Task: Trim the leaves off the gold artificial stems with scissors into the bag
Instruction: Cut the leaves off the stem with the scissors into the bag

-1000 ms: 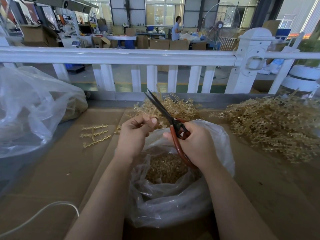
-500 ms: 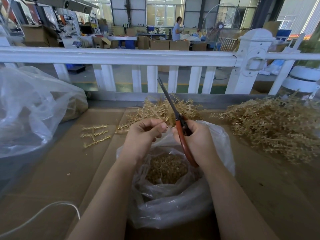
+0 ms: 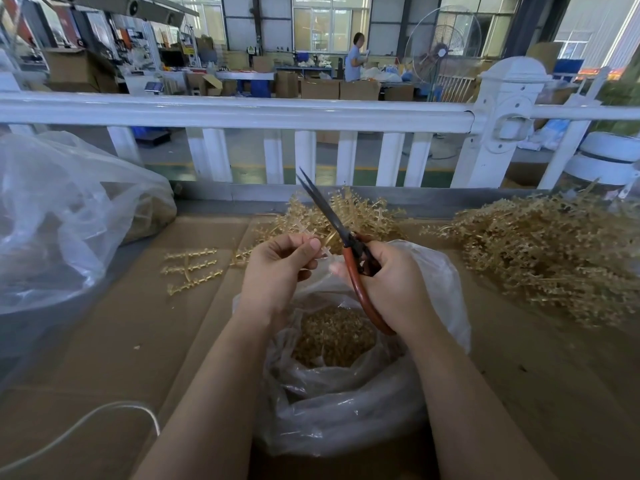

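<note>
Scissors (image 3: 332,220) barely moved since prev frame, blades closed. R hand (image 3: 391,282) grips handles; L hand (image 3: 277,268) pinches stem (image 3: 323,251) over bag (image 3: 446,292). Open blades, snip close to stem.

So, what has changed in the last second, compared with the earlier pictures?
The scissors in the right hand swung from leaning left to more upright, then tilted slightly back; their blades look closed now. The left hand keeps pinching a pale stem beside the blades. The bag, both gold piles and the trimmed piece stayed put.
</note>
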